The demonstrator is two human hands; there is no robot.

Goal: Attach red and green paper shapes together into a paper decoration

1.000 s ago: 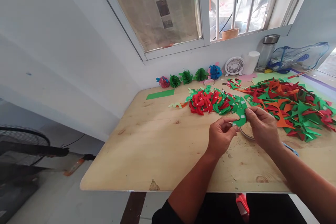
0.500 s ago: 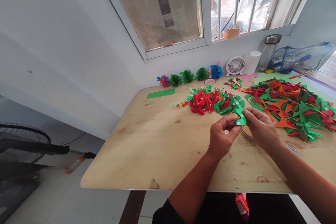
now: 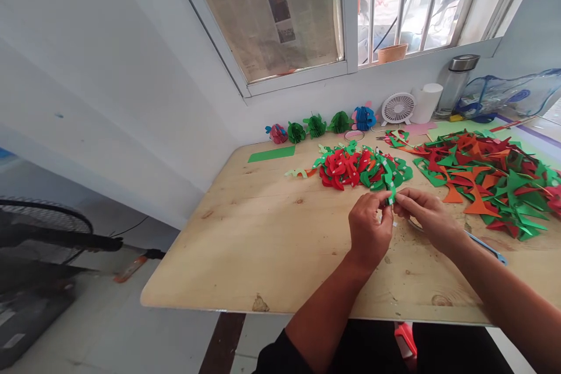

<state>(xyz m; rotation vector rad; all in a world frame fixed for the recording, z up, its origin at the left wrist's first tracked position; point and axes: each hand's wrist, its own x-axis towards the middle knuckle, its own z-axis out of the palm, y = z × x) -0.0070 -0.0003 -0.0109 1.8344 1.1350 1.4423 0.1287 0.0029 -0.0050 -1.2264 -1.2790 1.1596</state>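
Note:
A green paper cut-out (image 3: 389,182) with small white patches is pinched at its lower end between my two hands, above the wooden table (image 3: 272,245). My left hand (image 3: 369,223) grips it from the left with thumb and forefinger. From the right, the fingertips of my right hand (image 3: 426,214) close on its edge. Just behind lies a pile of red paper cut-outs (image 3: 339,168) and green cut-outs (image 3: 402,172), many with white patches. A blue-handled tool (image 3: 488,247) rests partly hidden beneath my right forearm.
Paper scraps (image 3: 495,175) in red, green and orange are heaped at right. Along the wall stand folded paper figures (image 3: 315,126), a small white fan (image 3: 398,108), a white cylinder (image 3: 427,102) and a glass bottle (image 3: 456,85). A green strip (image 3: 272,154) lies at back left.
The green cut-out has turned from nearly flat to narrow and edge-on, and my hands have drawn closer together around it. The whole view has shifted slightly; more of the blue-handled tool shows.

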